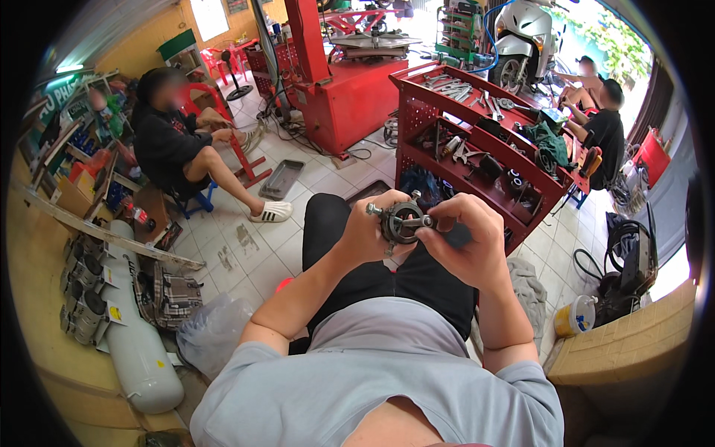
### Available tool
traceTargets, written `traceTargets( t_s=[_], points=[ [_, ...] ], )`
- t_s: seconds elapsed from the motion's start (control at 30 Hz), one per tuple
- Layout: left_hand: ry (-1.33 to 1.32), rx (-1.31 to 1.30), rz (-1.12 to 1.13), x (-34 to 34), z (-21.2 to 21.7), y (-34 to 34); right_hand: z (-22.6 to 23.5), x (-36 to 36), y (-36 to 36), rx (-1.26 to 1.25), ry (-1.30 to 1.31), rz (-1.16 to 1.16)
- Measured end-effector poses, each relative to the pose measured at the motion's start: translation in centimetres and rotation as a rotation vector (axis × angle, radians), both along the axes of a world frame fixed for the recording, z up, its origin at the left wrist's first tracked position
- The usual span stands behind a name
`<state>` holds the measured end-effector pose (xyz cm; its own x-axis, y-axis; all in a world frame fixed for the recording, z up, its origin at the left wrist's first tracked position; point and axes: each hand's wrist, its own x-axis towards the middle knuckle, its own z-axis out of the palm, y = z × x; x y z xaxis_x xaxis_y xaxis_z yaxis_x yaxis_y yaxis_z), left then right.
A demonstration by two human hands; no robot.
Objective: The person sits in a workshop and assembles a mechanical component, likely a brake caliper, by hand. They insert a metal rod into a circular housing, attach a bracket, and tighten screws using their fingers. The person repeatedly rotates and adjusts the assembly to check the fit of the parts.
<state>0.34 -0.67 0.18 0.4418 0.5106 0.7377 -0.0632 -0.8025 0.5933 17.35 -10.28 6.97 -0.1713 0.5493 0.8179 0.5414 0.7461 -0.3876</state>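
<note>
A dark round metal ring with several bolts sticking out of its rim is held up over my lap. My left hand is wrapped around the ring's left side and steadies it. From the right, the thumb and fingertips of my right hand close at the end of a bolt that points across the ring's front. Part of the ring and the left fingers behind it are hidden.
A red tool cart with wrenches stands ahead to the right. A grey metal tray lies on the tiled floor. One person sits at left; others sit far right. A grey cylinder tank and a plastic bag are at left.
</note>
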Motion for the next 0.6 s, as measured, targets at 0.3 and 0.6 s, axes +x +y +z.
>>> traceTargets(
  t_s=[0.3, 0.6],
  points=[
    [-0.002, 0.035, 0.009, 0.0, 0.2, -0.1, 0.3, 0.3, -0.1, 0.011, -0.071, -0.029],
    [0.022, 0.063, 0.044, 0.1, 0.4, -0.4, 0.6, 0.3, -0.1, 0.055, -0.103, -0.028]
  ],
)
